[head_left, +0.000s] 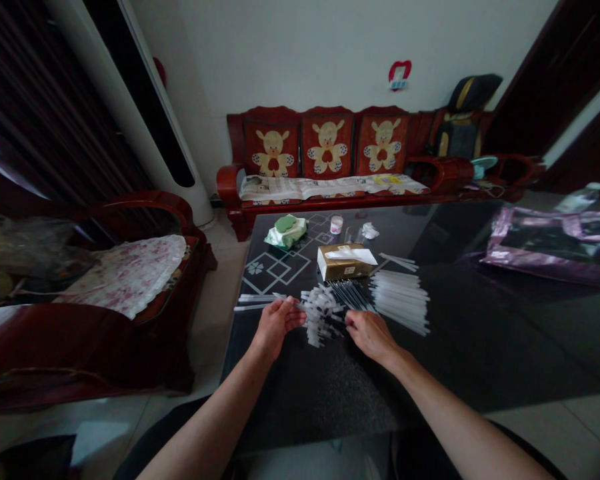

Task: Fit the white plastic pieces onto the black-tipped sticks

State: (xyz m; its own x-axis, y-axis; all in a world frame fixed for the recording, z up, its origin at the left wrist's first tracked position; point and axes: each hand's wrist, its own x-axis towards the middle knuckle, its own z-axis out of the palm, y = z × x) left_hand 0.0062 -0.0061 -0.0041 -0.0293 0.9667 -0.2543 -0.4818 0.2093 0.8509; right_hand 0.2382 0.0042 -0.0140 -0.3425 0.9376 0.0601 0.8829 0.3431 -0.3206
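Observation:
My left hand [279, 321] is closed around a slim white tube that looks like a pen barrel, just above the tabletop. Several similar white tubes [253, 299] lie beside it at the table's left edge. Between my hands sits a loose pile of short white caps [320, 303]. My right hand [371, 331] is at the pile's right edge, its fingers pinched; whatever they hold is hidden. Beyond the right hand lie a bundle of thin dark sticks like pen refills [351, 293] and a large stack of white tubes [400, 300].
On the dark table [320, 393] stand a tissue box [347, 269], a green wipes pack [286, 233], a small cup [337, 225] and crumpled tissue [370, 231]. A clear bag with purple edging [545, 257] lies at the right. A wooden sofa [235, 207] stands behind.

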